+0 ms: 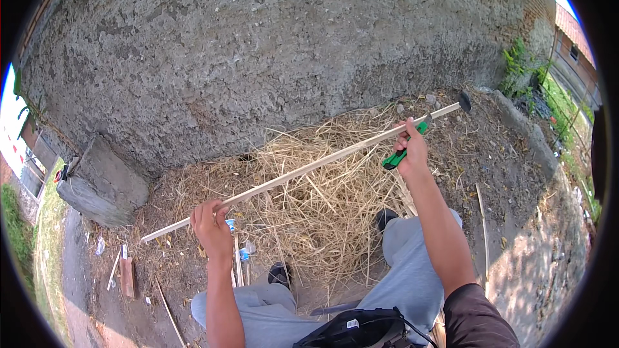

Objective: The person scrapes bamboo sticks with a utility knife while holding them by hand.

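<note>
A long, thin, pale wooden strip [316, 164] slants across in front of me, its left end lower and nearer. My left hand [212, 227] is closed round it close to the left end, the fingertips curled over the top. In my right hand [412, 148] is a green utility knife [395, 158], gripped with its front end against the strip toward the far right. The thumb and fingers there also touch the strip. How much blade is out, I cannot tell. Beneath the strip lies a wide heap of pale shavings [322, 200], between and beyond my feet.
A rough grey wall [290, 45] rises behind the heap. At the left stands a concrete block [106, 183]. A brown wood piece [127, 277] and thin sticks [483, 232] lie on the dirt. A black rounded thing [465, 102] sits by the strip's far end. A black bag [361, 328] rests at my lap.
</note>
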The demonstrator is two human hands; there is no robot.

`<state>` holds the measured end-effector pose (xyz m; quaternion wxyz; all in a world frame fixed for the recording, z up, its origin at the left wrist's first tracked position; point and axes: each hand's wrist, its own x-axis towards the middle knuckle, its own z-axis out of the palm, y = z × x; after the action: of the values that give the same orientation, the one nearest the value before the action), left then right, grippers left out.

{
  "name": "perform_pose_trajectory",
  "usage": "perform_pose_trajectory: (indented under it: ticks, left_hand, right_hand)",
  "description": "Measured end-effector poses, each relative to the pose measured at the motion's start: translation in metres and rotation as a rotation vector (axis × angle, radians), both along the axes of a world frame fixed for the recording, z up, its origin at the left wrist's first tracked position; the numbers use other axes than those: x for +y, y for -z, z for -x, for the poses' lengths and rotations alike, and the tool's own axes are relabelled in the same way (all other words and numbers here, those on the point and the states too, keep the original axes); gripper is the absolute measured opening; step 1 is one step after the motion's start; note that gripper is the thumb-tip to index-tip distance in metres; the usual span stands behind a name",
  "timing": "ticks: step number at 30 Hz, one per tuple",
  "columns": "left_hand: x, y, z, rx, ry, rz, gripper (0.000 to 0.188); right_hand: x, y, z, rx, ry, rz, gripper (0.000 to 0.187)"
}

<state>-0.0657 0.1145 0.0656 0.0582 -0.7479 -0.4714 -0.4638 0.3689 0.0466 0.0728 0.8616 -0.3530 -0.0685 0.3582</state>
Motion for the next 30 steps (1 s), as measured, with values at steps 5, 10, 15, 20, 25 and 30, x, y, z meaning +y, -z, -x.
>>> perform_pose_trajectory:
  ticks: [5,10,15,20,25,30]
  left_hand:
    - [-0.002,-0.002,0.000,-0.019,0.028,0.033,0.012]
    - [0.001,0.003,0.000,-0.032,0.036,0.018,0.014]
    - [0.003,0.005,-0.001,-0.101,0.092,0.059,0.020]
    - [0.003,0.005,0.000,-0.057,0.078,0.091,0.022]
    - [0.003,0.003,0.010,-0.071,0.077,0.149,0.022]
    - [-0.039,-0.065,-0.002,0.538,0.118,0.145,0.047]
  right_hand:
    - [0.002,-0.001,0.003,0.034,0.039,0.006,0.028]
    - [0.004,0.004,0.002,-0.058,0.064,0.077,0.032]
    - [0.002,0.001,0.006,-0.081,0.074,0.079,0.033]
    - [0.003,-0.002,0.013,-0.122,0.075,0.025,0.029]
    - [0.006,-0.008,0.023,-0.101,0.104,-0.023,0.030]
    - [0.007,-0.010,0.047,-0.098,0.062,-0.096,0.030]
